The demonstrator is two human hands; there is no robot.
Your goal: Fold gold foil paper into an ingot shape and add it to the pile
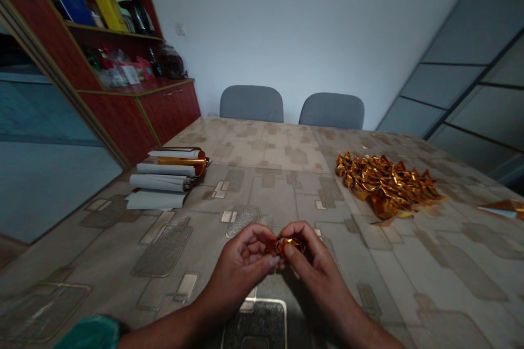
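My left hand [245, 264] and my right hand [315, 267] meet above the middle of the table's near side. Between their fingertips they pinch a small crumpled piece of gold foil [289, 245], partly hidden by my fingers. To the right, a heap of similar twisted gold foil pieces [385, 185] lies on the patterned tablecloth [295, 196], out of reach of my fingers. Farther left stands a stack of rolled pale sheets [161, 182], with a roll of gold foil [182, 161] on top.
A flat gold and white foil piece [501, 208] lies at the right edge of the table. Two grey chairs [290, 106] stand behind the far side. A red wooden cabinet [135, 103] with cluttered shelves is at the left, and grey glass panels [458, 76] are at the right.
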